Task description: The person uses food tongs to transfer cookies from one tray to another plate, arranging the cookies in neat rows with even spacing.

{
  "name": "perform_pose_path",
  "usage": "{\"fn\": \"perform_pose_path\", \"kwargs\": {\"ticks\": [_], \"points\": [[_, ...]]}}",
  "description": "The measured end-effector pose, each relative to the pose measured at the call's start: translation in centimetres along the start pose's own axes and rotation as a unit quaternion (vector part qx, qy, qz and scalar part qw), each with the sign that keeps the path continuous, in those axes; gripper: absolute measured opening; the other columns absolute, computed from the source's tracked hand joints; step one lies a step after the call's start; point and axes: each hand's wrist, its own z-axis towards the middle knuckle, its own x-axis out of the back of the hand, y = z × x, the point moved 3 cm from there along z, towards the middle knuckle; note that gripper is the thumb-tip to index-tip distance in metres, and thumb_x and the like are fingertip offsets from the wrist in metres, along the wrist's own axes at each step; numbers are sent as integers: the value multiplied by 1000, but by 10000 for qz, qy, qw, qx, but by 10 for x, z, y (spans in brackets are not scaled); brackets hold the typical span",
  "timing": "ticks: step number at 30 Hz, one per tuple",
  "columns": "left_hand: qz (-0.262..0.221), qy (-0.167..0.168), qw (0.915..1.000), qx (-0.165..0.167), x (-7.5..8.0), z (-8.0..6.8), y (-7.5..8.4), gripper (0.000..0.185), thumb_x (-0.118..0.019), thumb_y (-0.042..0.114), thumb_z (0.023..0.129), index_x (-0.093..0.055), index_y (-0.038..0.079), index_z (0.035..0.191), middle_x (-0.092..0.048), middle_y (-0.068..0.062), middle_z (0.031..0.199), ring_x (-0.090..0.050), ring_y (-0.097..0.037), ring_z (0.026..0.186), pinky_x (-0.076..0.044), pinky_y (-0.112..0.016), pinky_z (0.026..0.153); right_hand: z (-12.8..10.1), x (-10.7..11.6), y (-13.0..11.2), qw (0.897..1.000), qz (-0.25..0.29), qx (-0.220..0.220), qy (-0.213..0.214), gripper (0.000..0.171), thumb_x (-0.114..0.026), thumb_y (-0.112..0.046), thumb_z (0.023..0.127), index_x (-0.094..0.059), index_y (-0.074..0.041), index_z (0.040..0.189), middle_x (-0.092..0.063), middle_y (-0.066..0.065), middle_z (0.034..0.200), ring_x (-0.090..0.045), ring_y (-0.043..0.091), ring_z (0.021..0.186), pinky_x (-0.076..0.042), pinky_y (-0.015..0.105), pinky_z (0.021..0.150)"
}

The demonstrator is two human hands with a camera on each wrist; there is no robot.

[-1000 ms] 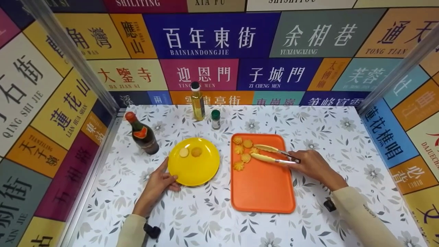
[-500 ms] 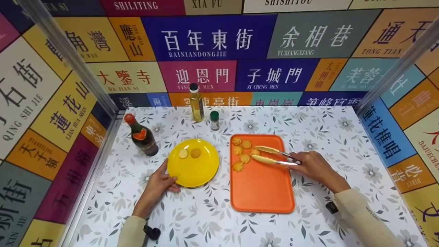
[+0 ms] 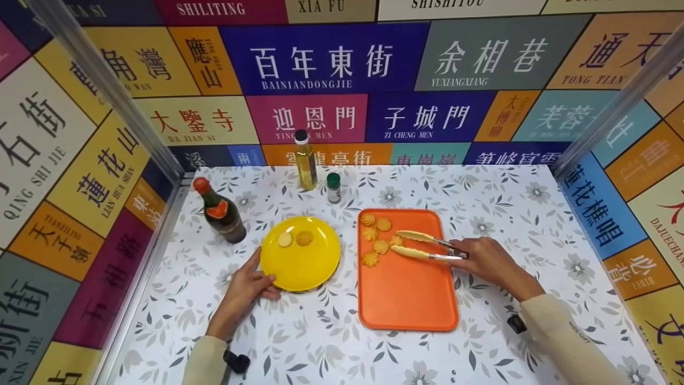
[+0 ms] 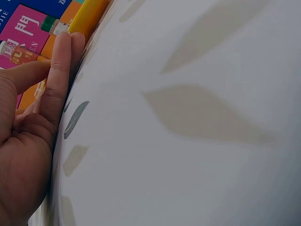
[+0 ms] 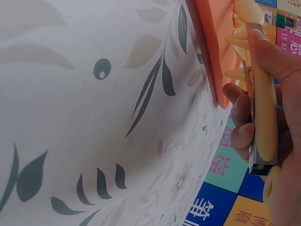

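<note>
A round yellow plate point(image 3: 300, 267) with two small round cookies point(image 3: 304, 238) on it lies left of centre in the head view. My left hand point(image 3: 247, 280) holds its near-left rim. In the left wrist view the fingertips of my left hand point(image 4: 28, 136) reach the yellow edge. My right hand point(image 3: 487, 260) grips metal tongs point(image 3: 432, 255) with cream-coloured tips. The tips are parted on either side of a cookie point(image 3: 396, 241) on the orange tray point(image 3: 409, 299). Whether they touch it, I cannot tell. More cookies point(image 3: 380, 246) sit at the tray's upper left.
A dark bottle with a red cap point(image 3: 220, 214) stands behind the plate at the left. Farther back are an oil bottle point(image 3: 305, 163) and a small jar with a green lid point(image 3: 334, 188). Patterned panels point(image 3: 320, 59) enclose the floral-covered table point(image 3: 320, 342).
The tongs' tips have shifted slightly toward the near side around the same cookie. The head view has moved a little. My left hand stays at the plate.
</note>
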Motion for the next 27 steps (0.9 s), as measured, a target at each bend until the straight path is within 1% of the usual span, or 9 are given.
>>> {"fn": "perform_pose_path", "kwargs": {"ticks": [2, 4, 8, 12, 15, 17, 24, 27], "points": [[-25, -16, 10000, -1, 0, 0, 0, 92, -75, 16, 107, -20, 35, 178, -77, -27, 102, -79, -41, 83, -70, -43, 84, 2, 0, 0, 10000, 16, 26, -9, 45, -95, -26, 88, -82, 2, 122, -80, 8, 88, -60, 9, 68, -54, 36, 61], [-62, -25, 10000, -23, 0, 1, -1, 92, -75, 15, 107, -20, 35, 178, -77, -28, 102, -79, -40, 82, -70, -44, 84, 4, -1, 0, 10000, 32, 56, -23, 44, -95, -27, 88, -83, 1, 120, -79, 5, 86, -58, 8, 67, -53, 34, 60], [-120, -95, 9995, -266, -1, 0, 0, 93, -74, 12, 107, -18, 28, 179, -76, -29, 98, -80, -39, 79, -70, -44, 80, 7, -3, 0, 9999, -3, 138, 10, 42, -96, -27, 87, -83, -1, 116, -75, -1, 82, -54, 7, 65, -50, 32, 59], [-46, -157, 9990, -407, 0, -2, 1, 94, -74, 11, 107, -16, 24, 179, -76, -28, 96, -80, -37, 77, -70, -43, 78, 8, -4, 1, 9997, -138, 210, 24, 42, -96, -28, 87, -83, -1, 117, -75, 1, 83, -58, 9, 66, -54, 36, 61], [-28, -160, 9995, -286, -1, -1, 2, 93, -74, 13, 107, -16, 27, 179, -76, -28, 99, -80, -38, 79, -70, -44, 81, 6, -3, 0, 9996, -196, 202, 11, 42, -95, -28, 89, -82, -1, 119, -76, 3, 84, -61, 10, 67, -57, 39, 63], [-60, -158, 9996, -207, -1, -1, 3, 93, -74, 13, 107, -17, 29, 179, -76, -29, 100, -80, -39, 81, -70, -45, 82, 5, -3, 0, 9997, -184, 173, -9, 42, -94, -28, 90, -82, -1, 120, -76, 3, 84, -61, 10, 68, -58, 39, 64], [-97, -83, 9999, -78, -1, -1, 3, 92, -74, 14, 107, -18, 32, 178, -76, -29, 100, -79, -40, 81, -70, -45, 83, 1, 0, 1, 10000, 24, 18, -54, 41, -94, -25, 90, -82, -1, 122, -76, 0, 84, -59, 8, 68, -53, 31, 61], [-76, -68, 9999, -49, 0, -2, 2, 92, -74, 14, 107, -18, 32, 178, -76, -29, 101, -79, -40, 81, -70, -45, 83, -1, 2, 1, 10000, 73, 13, -7, 42, -94, -23, 90, -83, -1, 123, -76, 0, 85, -60, 8, 68, -53, 30, 60]]}}
